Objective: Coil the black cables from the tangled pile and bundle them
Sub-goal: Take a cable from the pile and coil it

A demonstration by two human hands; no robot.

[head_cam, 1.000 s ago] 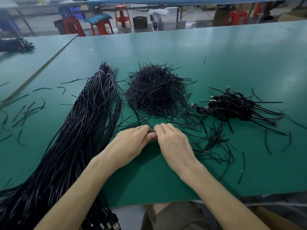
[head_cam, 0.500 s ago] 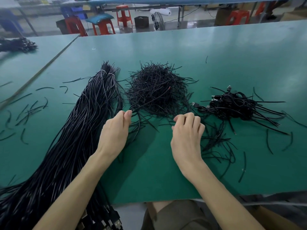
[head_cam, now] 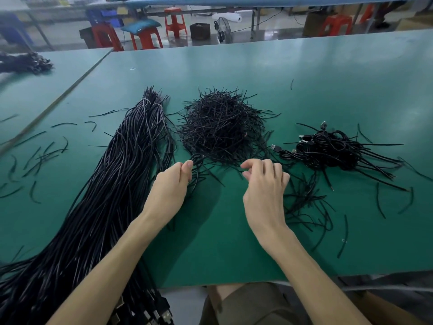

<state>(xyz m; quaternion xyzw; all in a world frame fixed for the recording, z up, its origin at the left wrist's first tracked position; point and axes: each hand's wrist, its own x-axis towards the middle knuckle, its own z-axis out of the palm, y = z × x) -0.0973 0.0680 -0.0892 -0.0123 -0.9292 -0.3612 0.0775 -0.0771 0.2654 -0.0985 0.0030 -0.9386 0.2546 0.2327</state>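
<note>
A long sheaf of black cables (head_cam: pixel 112 195) runs from the table's front left corner to its middle, tied near the far end with pale bands. To its right lies a mound of short black tie strands (head_cam: pixel 222 130). Further right sits a heap of coiled black cables (head_cam: pixel 335 151) with USB plugs. My left hand (head_cam: pixel 172 186) is at the front left of the mound, thumb against forefinger, pinching thin black strands beside the sheaf. My right hand (head_cam: pixel 264 186) hovers at the front of the mound with fingers loosely curled; I see nothing in it.
The green table (head_cam: pixel 210 242) ends just before my lap. Loose tie strands (head_cam: pixel 39 156) are scattered at the left and more strands (head_cam: pixel 307 207) to the right of my right hand. A second green table (head_cam: pixel 30 95) with a dark cable pile stands at the left. Red stools stand behind.
My hands were together near the table front, then parted and moved forward to the mound's front edge. The left hand now pinches strands; the right hand's fingers have curled.
</note>
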